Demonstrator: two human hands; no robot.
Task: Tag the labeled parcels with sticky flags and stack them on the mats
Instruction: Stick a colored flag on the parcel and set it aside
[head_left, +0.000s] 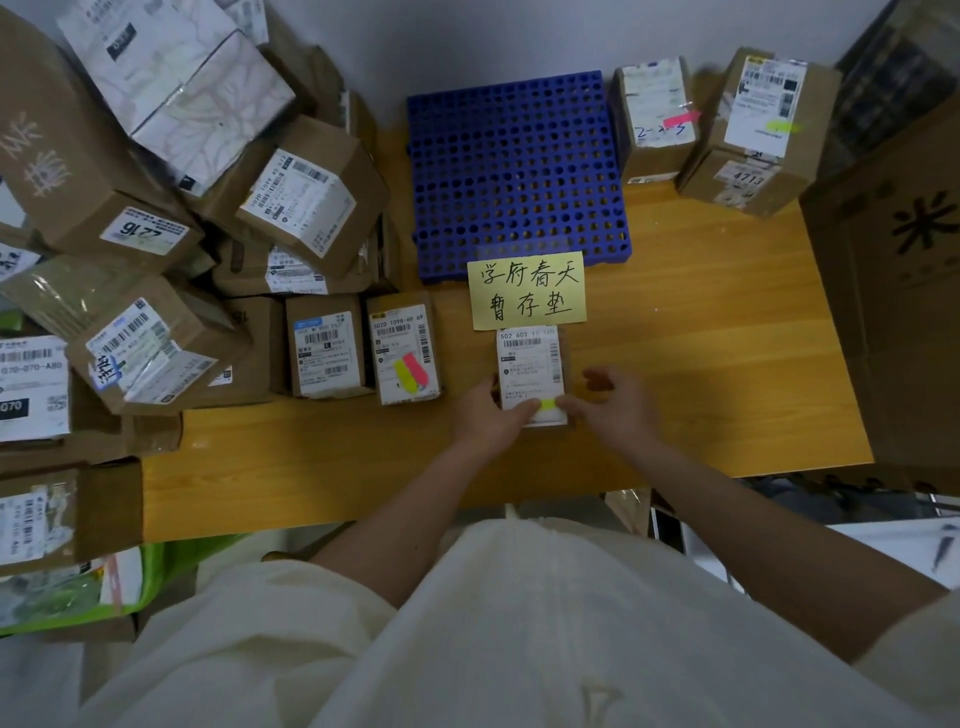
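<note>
Two hands meet at a small parcel (531, 371) that lies flat on the wooden desk (701, 364), near the middle of its near edge. We hold the parcel's near left corner with our left hand (485, 415), fingers curled around its side and the thumb lying on the white label. Our right hand (610, 402) comes in from the other side, thumb and forefinger pinching a yellow sticky flag (546, 404) at the near end of the label; its other fingers are loosely spread above the desk.

Just beyond the parcel's far end, overlapping it a little, lies a yellow handwritten sign (526, 291), and beyond that a blue perforated mat (514, 171) reaches toward the desk's far edge with nothing on it. At the far right corner stand two tagged boxes: one (655, 122) carrying a pink flag (680, 119), and a larger one (761, 130) just to its right with a yellow flag (782, 126).

To the left of the held parcel, another flat parcel (404, 353) bears a pad of yellow and pink flags (410, 371) on its label. Next to it, further left, sits one more labelled parcel (324, 345). Behind and beside these, a heap of brown boxes (156, 208) crowds the desk's left side, tilted at all angles. A large carton (893, 312) stands against the right edge.
</note>
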